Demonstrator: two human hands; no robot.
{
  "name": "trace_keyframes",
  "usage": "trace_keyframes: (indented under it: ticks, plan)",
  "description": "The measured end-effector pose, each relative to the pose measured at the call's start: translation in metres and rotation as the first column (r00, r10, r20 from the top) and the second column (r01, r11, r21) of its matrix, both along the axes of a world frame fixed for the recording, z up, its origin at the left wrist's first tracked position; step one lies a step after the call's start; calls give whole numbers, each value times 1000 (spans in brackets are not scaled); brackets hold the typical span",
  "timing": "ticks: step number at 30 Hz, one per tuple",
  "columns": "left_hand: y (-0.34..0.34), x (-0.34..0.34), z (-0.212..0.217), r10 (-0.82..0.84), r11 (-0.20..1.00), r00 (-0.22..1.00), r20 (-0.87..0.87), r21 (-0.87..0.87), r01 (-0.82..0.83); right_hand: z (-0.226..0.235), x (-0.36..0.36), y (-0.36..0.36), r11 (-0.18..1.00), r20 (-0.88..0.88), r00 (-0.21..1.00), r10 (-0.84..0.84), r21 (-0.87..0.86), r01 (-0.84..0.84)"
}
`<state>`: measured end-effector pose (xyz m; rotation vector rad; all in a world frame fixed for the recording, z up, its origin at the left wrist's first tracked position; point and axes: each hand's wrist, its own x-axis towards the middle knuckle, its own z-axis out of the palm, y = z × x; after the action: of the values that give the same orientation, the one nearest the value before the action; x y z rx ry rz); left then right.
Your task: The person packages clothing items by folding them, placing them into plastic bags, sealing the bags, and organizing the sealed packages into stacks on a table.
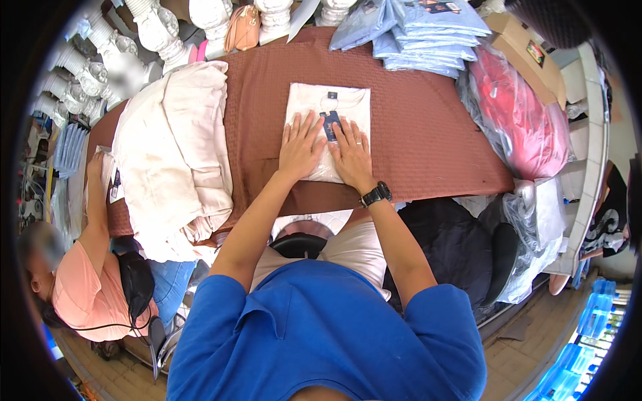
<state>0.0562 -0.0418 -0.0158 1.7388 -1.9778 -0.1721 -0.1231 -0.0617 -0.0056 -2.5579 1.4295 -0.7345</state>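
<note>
A folded white shirt [304, 100] in clear plastic packaging lies flat on the brown-covered table, straight in front of me. A dark blue hang tag [330, 125] shows at its middle, just below the collar. My left hand [302, 147] rests on the lower left part of the package, palm down with fingers stretched out. My right hand [352, 155] lies flat beside it on the right, with a black watch on its wrist. Fingertips of both hands reach the edges of the tag. Neither hand grips anything.
A big pile of white garments [170, 154] covers the table's left side. Packaged light blue shirts [428, 37] are stacked at the far right, near a cardboard box [528, 57] and a bag of red clothing [518, 110]. A person in a peach shirt [83, 291] reaches in at left.
</note>
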Motion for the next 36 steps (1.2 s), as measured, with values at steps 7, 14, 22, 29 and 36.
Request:
trace_keyframes:
  ticks: [7, 14, 22, 29, 36]
  plan:
    - [-10, 49, 26, 379, 926, 756, -534, 215, -312, 50, -56, 39, 896, 140, 903, -406, 257, 363]
    - [-13, 60, 5, 434, 870, 589, -681, 486, -79, 25, -73, 56, 693, 367, 795, -484, 715, 92]
    - [32, 7, 30, 535, 758, 2, -845, 481, 442, 15, -110, 33, 687, 700, 256, -667, 710, -151]
    - [68, -69, 31, 455, 826, -151, -878, 352, 440, 15, -96, 60, 526, 610, 82, -788, 737, -425]
    - [102, -52, 79, 193, 598, 366, -910, 405, 692, 5, -114, 65, 613, 687, 144, -712, 708, -351]
